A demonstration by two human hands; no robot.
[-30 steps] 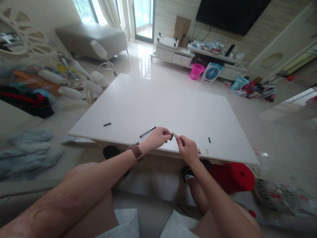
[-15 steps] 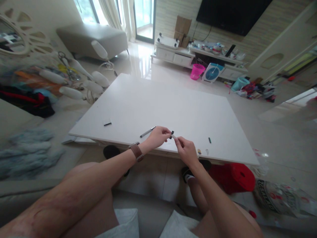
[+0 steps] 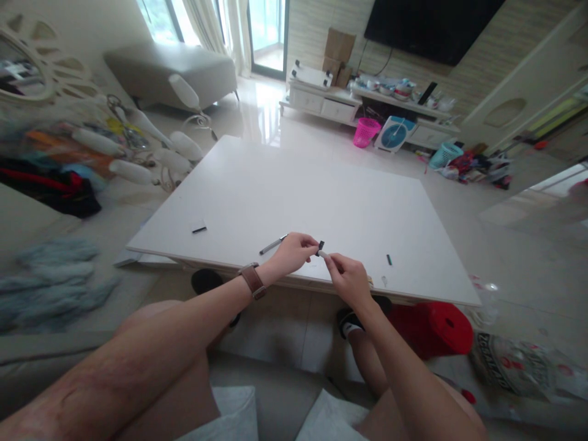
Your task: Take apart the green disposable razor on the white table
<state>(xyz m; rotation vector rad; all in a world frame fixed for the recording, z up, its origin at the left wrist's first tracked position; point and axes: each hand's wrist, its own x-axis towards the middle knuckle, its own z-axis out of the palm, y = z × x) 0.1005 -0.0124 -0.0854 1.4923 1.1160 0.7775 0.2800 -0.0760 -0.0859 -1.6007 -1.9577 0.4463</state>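
Over the near edge of the white table (image 3: pixel 303 196), my left hand (image 3: pixel 296 252) pinches a small black piece (image 3: pixel 321 244) between thumb and fingertips. My right hand (image 3: pixel 348 277), also closed in a pinch, holds the end of a small whitish stick-like piece (image 3: pixel 324 254) that meets the black one. Fingers cover much of both pieces, so I cannot tell whether they are joined. A grey and black pen (image 3: pixel 272 246) lies just beyond my left hand. To the right of my right hand are a short dark green strip (image 3: pixel 389 260) and a small clear item (image 3: pixel 384 281).
A black strip (image 3: pixel 199 229) lies on the table's left side. Below its right edge stand a red stool (image 3: pixel 448 327) and a printed plastic bag (image 3: pixel 514 364). A branched lamp (image 3: pixel 169 159) rises beside the left edge. My knees are under the near edge.
The black piece has tilted slightly between my fingertips. My right hand has shifted a little and now mostly covers a small yellow item on the table. My left hand stays nearly still.
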